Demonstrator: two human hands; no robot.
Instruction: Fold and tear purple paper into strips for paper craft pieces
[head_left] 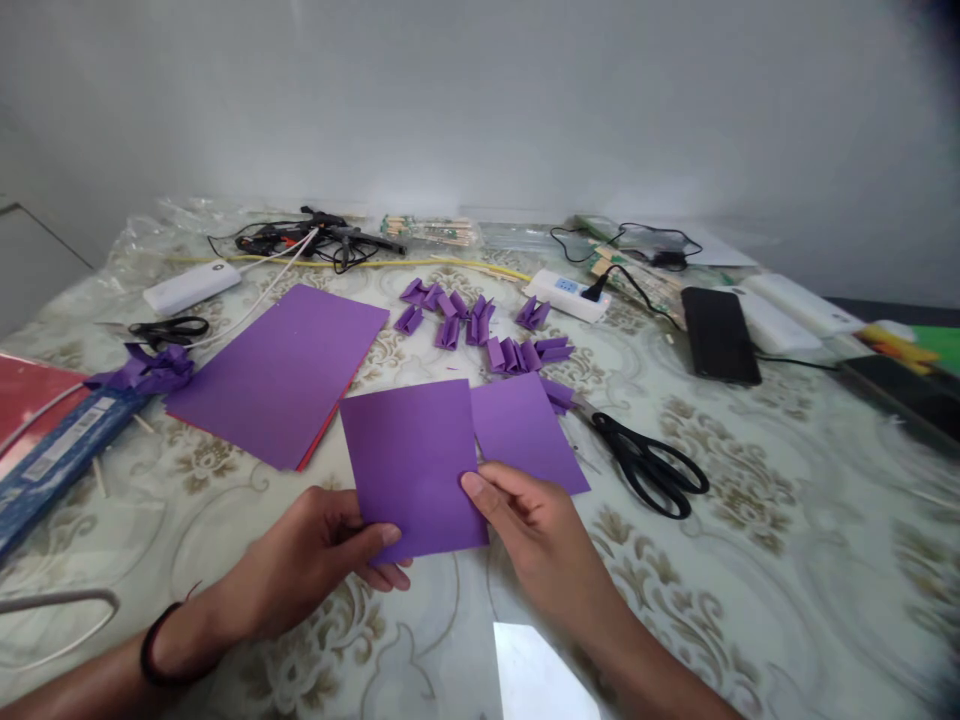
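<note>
A square sheet of purple paper (412, 460) is held up over the table between my two hands. My left hand (337, 540) pinches its lower left corner, thumb on top and fingers beneath. At its right edge, the thumb and fingers of my right hand (525, 510) grip it. Behind the right hand a second purple sheet (529, 430) lies on the table, partly covered by the held one. Scissors with black handles (649, 460) rest to the right, their blades near several small folded purple paper pieces (514, 355).
Left of the hands lies a stack of purple paper (277, 370) with red beneath. Smaller scissors (169, 328), crumpled purple paper (146, 368) and a blue box (67, 460) are farther left. A power strip (568, 294), a black phone (720, 335) and cables (330, 240) sit toward the back.
</note>
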